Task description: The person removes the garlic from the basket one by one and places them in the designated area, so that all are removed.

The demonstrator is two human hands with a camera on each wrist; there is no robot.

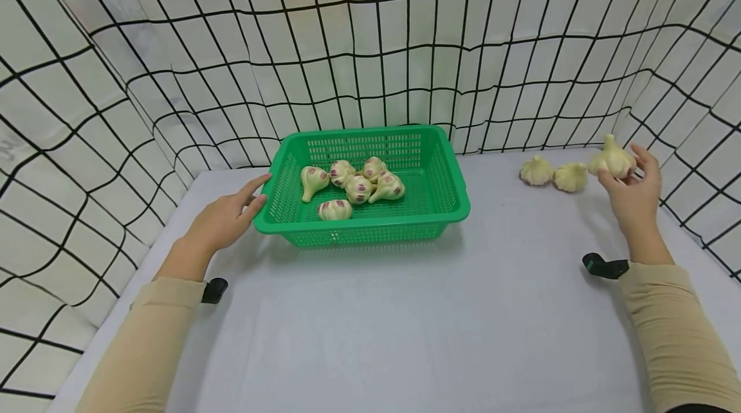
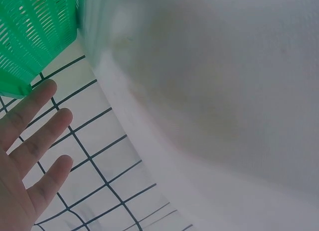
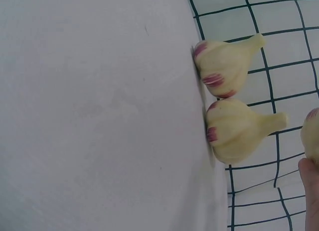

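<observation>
A green plastic basket (image 1: 370, 225) stands on the white table with several purple-striped garlic bulbs (image 1: 359, 188) inside. At its left rim, my left hand (image 1: 222, 217) touches the edge with fingers extended; in the left wrist view the spread fingers (image 2: 42, 134) reach toward the basket's corner (image 2: 37, 42). Far to the right, my right hand (image 1: 637, 194) grips a garlic bulb (image 1: 612, 157) between thumb and fingers, stem up. Two more pale bulbs sit just left of it, one nearer (image 1: 570, 177) and one farther (image 1: 536, 170). Only part of the held bulb (image 3: 312, 136) shows in the right wrist view.
Black wire mesh (image 1: 370, 53) with white sheeting behind it borders the table at the back and both sides. A white cloth (image 1: 393, 323) covers the table. Dark wrist-worn devices stick out at the left cuff (image 1: 215, 291) and the right cuff (image 1: 604, 266).
</observation>
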